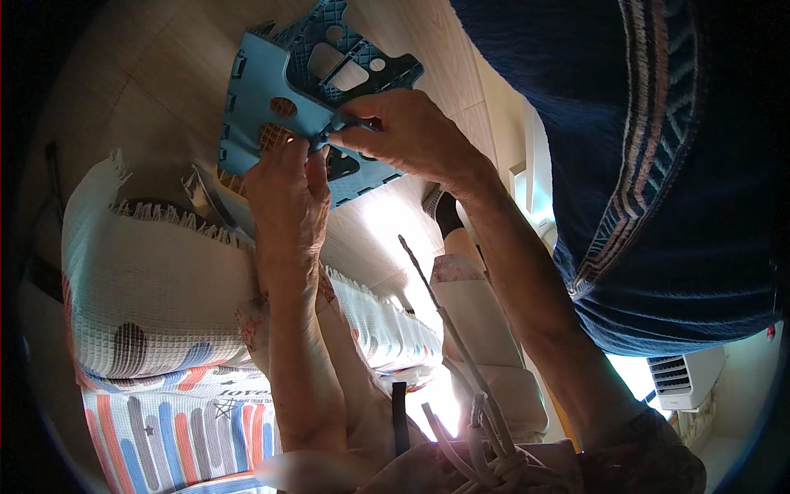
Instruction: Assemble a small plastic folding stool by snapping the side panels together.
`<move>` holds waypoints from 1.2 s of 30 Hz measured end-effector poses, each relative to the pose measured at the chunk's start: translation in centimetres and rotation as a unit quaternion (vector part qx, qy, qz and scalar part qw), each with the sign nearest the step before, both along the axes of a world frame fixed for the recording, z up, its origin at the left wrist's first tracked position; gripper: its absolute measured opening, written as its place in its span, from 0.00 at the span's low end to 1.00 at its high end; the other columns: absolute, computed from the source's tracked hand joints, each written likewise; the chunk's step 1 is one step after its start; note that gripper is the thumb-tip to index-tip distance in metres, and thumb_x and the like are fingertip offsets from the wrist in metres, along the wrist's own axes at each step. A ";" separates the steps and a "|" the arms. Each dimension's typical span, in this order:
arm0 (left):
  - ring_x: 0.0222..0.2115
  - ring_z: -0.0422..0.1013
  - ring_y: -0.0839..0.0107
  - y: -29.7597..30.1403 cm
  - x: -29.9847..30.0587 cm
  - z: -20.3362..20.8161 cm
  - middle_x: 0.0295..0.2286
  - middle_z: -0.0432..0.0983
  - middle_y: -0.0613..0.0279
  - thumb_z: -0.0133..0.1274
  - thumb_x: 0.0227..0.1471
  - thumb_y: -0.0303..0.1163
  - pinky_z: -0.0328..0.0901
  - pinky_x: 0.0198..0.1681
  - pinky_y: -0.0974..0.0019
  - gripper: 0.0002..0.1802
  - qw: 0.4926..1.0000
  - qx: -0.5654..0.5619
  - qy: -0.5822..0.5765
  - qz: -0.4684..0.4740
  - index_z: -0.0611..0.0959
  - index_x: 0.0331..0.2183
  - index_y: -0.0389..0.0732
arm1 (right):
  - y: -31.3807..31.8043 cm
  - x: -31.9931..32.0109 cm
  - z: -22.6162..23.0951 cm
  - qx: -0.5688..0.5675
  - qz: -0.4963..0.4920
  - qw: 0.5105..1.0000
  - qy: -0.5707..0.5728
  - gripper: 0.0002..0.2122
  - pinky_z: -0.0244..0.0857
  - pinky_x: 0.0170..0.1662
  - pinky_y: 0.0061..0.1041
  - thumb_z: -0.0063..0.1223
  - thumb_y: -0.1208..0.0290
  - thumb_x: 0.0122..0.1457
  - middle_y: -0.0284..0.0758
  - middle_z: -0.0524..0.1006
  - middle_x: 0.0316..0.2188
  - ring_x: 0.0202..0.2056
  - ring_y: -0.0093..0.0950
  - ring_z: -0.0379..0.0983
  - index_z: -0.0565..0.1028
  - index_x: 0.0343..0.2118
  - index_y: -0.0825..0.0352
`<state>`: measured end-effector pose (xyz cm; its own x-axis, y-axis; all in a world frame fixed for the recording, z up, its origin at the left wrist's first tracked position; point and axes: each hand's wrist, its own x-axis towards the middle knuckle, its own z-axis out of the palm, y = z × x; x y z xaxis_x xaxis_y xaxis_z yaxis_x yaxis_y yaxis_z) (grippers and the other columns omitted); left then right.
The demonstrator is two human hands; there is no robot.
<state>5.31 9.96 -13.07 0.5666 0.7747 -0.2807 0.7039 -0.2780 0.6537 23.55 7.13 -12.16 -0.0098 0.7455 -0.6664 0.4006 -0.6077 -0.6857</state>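
My left hand [288,185] and right hand [411,136] both pinch the blue-and-yellow, broad-panelled plastic folding stool [253,95] close together where its panels meet, its lattice-backed bulk spreading ahead beyond my fingertips, neither hand nearer.

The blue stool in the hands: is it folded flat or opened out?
The blue stool is at least partly open: its smooth panel and ribbed panel stand at an angle. Whether fully, cannot tell.
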 end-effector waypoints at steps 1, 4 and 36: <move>0.20 0.71 0.54 -0.1 -0.1 0.0 0.21 0.74 0.52 0.53 0.52 0.28 0.64 0.23 0.56 0.05 1.000 0.000 0.001 -0.001 0.77 0.28 0.38 | 0.1 0.0 0.0 -0.012 0.003 1.000 0.014 0.14 0.64 0.23 0.25 0.58 0.59 0.52 0.39 0.77 0.18 0.19 0.27 0.74 0.80 0.30 0.68; 0.19 0.72 0.55 -0.5 -0.4 0.4 0.21 0.74 0.52 0.52 0.54 0.29 0.64 0.22 0.57 0.04 0.998 -0.044 0.032 0.011 0.77 0.31 0.39 | 0.0 0.1 -0.3 -0.030 -0.014 0.999 0.034 0.15 0.62 0.22 0.24 0.59 0.59 0.52 0.37 0.76 0.16 0.18 0.23 0.72 0.80 0.30 0.68; 0.25 0.75 0.54 -1.0 0.4 1.8 0.23 0.75 0.51 0.48 0.57 0.28 0.69 0.27 0.56 0.04 0.993 -0.085 0.084 -0.010 0.71 0.32 0.39 | -2.5 1.4 -1.2 0.032 -0.032 0.996 0.081 0.12 0.66 0.26 0.21 0.59 0.63 0.54 0.36 0.79 0.25 0.23 0.22 0.74 0.81 0.37 0.66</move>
